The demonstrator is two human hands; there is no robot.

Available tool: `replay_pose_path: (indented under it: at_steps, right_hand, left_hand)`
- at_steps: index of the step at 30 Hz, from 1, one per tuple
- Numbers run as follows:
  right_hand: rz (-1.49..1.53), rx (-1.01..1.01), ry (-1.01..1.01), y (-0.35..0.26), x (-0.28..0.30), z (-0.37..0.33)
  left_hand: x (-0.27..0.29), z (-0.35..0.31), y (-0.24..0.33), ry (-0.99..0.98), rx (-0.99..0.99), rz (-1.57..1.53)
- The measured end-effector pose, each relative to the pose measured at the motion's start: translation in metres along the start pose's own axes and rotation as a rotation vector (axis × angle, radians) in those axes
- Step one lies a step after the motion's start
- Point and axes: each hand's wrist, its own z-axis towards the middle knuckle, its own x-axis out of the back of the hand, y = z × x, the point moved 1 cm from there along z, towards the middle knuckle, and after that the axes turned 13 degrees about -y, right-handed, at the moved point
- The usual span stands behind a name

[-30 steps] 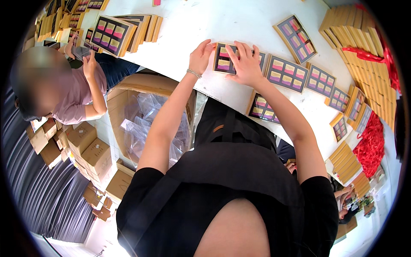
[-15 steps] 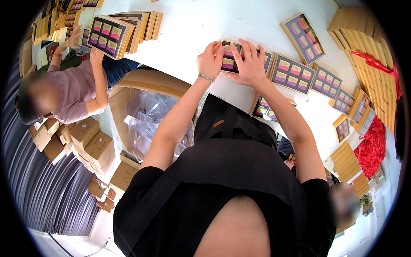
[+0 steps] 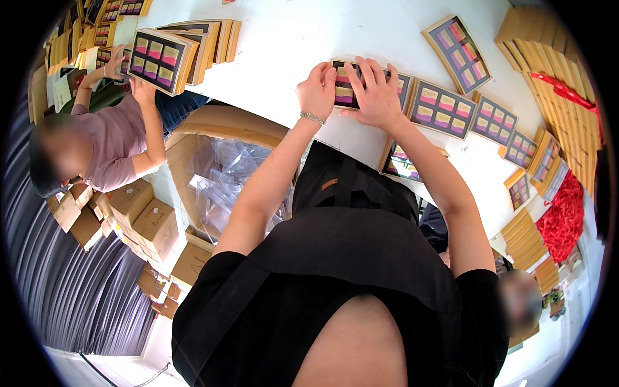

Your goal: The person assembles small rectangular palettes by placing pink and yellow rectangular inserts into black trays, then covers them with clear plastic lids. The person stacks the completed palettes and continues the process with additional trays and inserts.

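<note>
A shallow box with a dark insert and pink, purple and cream packets lies on the white table before me. My left hand is closed around its left side, thumb along the edge. Across its right part rests my right hand, fingers spread and pointing away from me, fingertips on or just above the packets. That hand hides much of the box, so I cannot tell whether it touches a single packet. Right beside it, partly covered, is another such box.
A row of filled boxes runs right, with one box angled behind. Stacked boxes stand left, near a co-worker. Red shredded filler lies far right. A carton of clear plastic sits below the table edge.
My hands stay nearly in place on the box, the right fingers shifting only slightly. At the left, the co-worker's hands and the front stacked box have moved a little.
</note>
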Motion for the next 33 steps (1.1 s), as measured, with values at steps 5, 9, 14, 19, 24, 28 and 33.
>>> replay_pose_path:
  at_steps: [5,9,14,19,24,28,33]
  right_hand:
    - [-0.025,0.025,-0.043,0.002,-0.003,0.002]
    - [-0.033,0.037,-0.066,0.004,-0.002,0.003]
    - [-0.106,0.013,-0.069,0.003,-0.003,0.006]
    - [-0.016,0.027,0.059,0.006,-0.008,0.001]
    - [0.094,0.138,0.16,0.004,-0.009,-0.008]
    - [0.168,0.078,0.218,-0.005,0.026,-0.045]
    - [0.594,-0.486,0.482,0.005,0.041,-0.179]
  left_hand:
    - [0.0,0.002,-0.004,-0.007,0.034,0.132]
    - [0.002,0.01,-0.008,0.049,0.068,-0.126]
    - [-0.005,0.002,-0.003,0.064,0.106,-0.136]
    - [-0.004,0.008,0.004,-0.119,0.262,-0.071]
    - [0.014,0.001,-0.012,-0.474,0.327,-0.54]
    - [0.033,-0.027,0.004,-0.442,0.3,-0.758]
    - [-0.017,-0.119,0.041,-0.526,0.275,-0.791]
